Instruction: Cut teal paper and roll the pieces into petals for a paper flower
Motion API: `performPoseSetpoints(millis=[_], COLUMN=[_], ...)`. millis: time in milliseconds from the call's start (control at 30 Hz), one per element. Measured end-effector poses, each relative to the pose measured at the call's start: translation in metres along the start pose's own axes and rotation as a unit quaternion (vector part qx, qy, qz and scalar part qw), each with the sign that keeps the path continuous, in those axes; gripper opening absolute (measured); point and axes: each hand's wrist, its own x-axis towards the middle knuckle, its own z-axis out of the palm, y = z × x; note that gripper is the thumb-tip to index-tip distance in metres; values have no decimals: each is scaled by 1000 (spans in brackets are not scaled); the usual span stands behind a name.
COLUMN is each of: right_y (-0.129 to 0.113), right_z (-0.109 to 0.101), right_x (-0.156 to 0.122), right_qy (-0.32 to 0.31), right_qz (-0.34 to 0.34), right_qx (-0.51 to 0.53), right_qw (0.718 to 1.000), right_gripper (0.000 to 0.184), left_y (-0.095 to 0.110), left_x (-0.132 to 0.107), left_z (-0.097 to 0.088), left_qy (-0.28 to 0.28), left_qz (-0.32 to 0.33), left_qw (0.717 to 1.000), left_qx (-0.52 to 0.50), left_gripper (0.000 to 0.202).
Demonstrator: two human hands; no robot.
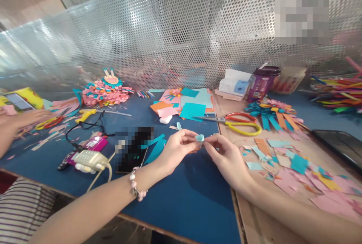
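Both my hands meet over the blue table (198,198), fingers pinched together. My left hand (178,148), with a beaded bracelet (135,183) on the wrist, grips a small folded piece of light teal paper (199,138). The fingertips of my right hand (226,155) pinch the other side of that same piece. Just beyond them lie scissors (237,122) with red and yellow handles. A small pale paper curl (178,126) stands behind my left hand. Teal paper strips (155,149) and a dark phone (135,151) lie to its left.
Coloured paper sheets (193,111) lie ahead. Paper scraps (294,172) cover the right board, near a paper rosette (273,112) and a purple cup (261,83). A power strip (90,159) with cables sits left. Another person's hand (31,117) is at far left.
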Motion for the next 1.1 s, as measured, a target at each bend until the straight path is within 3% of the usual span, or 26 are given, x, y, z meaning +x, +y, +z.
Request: performPoseSetpoints(millis=[133,433,633,767,933,1100], right_y=[1,5,9,10,6,3], right_z=[0,-1,-2,-1,0,0], right_x=[1,2,3,4,5,4], right_qy=[-1,-17,-15,-24,-29,-35], right_qz=[30,55,75,80,84,78], right_qx=[24,74,81,83,87,74], right_qw=[999,996,994,993,992,994], right_gripper=[19,21,24,24,25,25], left_y=[2,4,0,-1,1,2], left_x=[-2,-7,-6,-2,1,1], left_z=[0,4,2,1,0,-1], left_qy=[-7,-14,-19,-23,-12,-16], left_qz=[14,119,145,118,24,-3], left_qw=[1000,988,979,988,1000,999], left_qx=[7,101,140,96,2,-32], left_gripper=[27,20,6,8,14,15])
